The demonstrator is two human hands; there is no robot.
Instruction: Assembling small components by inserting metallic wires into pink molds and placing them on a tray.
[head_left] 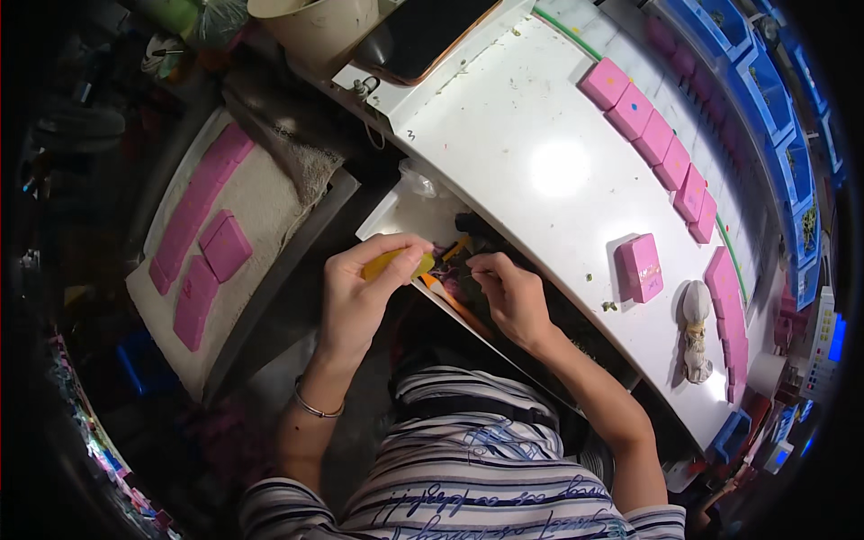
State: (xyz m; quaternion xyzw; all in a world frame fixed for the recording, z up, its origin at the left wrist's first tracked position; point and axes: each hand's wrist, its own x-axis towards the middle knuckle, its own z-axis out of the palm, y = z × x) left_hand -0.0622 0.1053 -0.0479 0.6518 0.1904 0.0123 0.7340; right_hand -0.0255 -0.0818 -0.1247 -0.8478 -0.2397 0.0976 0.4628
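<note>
the left hand (360,292) pinches a small yellow piece (393,263) between thumb and fingers, held just off the near edge of the white tabletop (531,171). the right hand (508,292) has its grip pressed together on something too small to make out, over a shallow tray (396,211) of mixed dark and orange bits. this looks like a fitting step; the next move likely calls for bringing both hands steadily together. blue bins (765,90) line the far edge, their contents unclear. pink cases (652,135) sit in a row, one pink case (641,267) apart.
</note>
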